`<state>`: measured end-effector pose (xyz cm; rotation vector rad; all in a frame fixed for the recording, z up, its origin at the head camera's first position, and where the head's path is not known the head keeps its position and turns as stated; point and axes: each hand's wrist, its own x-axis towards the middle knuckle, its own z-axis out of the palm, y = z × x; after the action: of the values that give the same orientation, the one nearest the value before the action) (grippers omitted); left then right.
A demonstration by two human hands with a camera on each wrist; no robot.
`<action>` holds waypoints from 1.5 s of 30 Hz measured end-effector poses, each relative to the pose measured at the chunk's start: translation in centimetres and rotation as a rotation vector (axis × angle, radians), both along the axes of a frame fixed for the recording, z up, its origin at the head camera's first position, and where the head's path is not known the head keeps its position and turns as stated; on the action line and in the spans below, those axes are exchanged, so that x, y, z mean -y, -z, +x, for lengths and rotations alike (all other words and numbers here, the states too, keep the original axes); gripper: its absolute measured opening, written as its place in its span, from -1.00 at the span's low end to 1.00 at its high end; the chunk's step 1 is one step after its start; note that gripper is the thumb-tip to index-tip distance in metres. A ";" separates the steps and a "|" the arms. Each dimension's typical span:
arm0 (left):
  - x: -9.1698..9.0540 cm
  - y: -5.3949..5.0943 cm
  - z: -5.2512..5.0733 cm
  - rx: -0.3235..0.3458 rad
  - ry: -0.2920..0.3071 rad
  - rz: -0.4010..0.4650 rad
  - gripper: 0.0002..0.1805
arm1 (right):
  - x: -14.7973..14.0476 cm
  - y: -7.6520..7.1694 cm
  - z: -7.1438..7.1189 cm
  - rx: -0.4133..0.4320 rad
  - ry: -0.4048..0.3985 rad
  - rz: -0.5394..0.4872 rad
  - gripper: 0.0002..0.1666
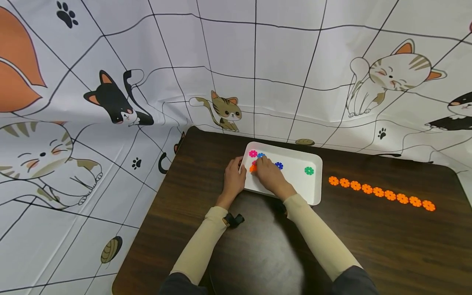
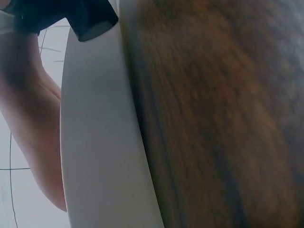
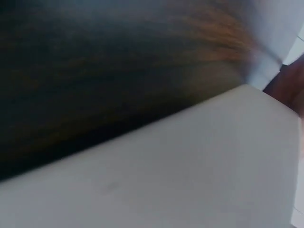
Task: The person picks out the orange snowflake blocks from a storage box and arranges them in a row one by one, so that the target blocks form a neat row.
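Observation:
A shallow white tray [image 1: 291,189] stands on the dark wooden table, with several flower-shaped plastic discs in it. At its left end my left hand [image 1: 234,177] holds the rim, and the left wrist view shows the tray's outer wall [image 2: 102,128] up close. My right hand [image 1: 272,175] reaches over the near side, fingertips down among the discs at the left end. Beside those fingertips lie an orange disc [image 1: 252,169], a partly covered blue disc [image 1: 261,155] and a pink disc [image 1: 253,153]. Whether the fingers pinch a disc is hidden.
Further right in the tray are a dark blue disc [image 1: 279,165] and a green disc [image 1: 309,171]. A slanting row of several orange discs [image 1: 378,192] lies on the table [image 1: 387,237] right of the tray. A cat-patterned white cloth [image 1: 280,53] hangs behind and to the left.

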<state>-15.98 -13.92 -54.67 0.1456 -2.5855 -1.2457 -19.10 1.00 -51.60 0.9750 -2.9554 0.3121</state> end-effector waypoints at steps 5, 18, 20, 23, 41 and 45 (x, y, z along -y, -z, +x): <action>0.3 0.1 -0.1 0.017 -0.006 0.007 -0.64 | -0.5 -0.5 0.2 0.030 -0.004 -0.007 -0.60; 0.3 0.4 0.2 0.018 -0.004 0.011 -0.65 | 0.6 -0.4 -0.2 0.102 0.004 -0.103 -0.50; 0.2 0.5 0.2 0.004 0.002 0.008 -0.65 | 1.0 -0.3 -0.4 0.110 0.022 -0.104 -0.51; -0.1 0.5 0.2 -0.004 0.007 0.004 -0.65 | 1.4 0.0 -0.7 0.131 0.067 -0.082 -0.52; -0.2 -0.1 -0.2 -0.001 0.010 0.017 -0.65 | 0.7 0.0 -1.0 0.010 0.034 -0.097 -0.79; 0.0 -0.1 -0.1 -0.004 0.010 0.020 -0.64 | 0.2 -0.5 -1.0 0.094 0.050 -0.109 -0.73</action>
<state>-16.08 -13.87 -54.58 0.1336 -2.5745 -1.2743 -20.08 0.83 -51.10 0.8970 -3.0028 0.5261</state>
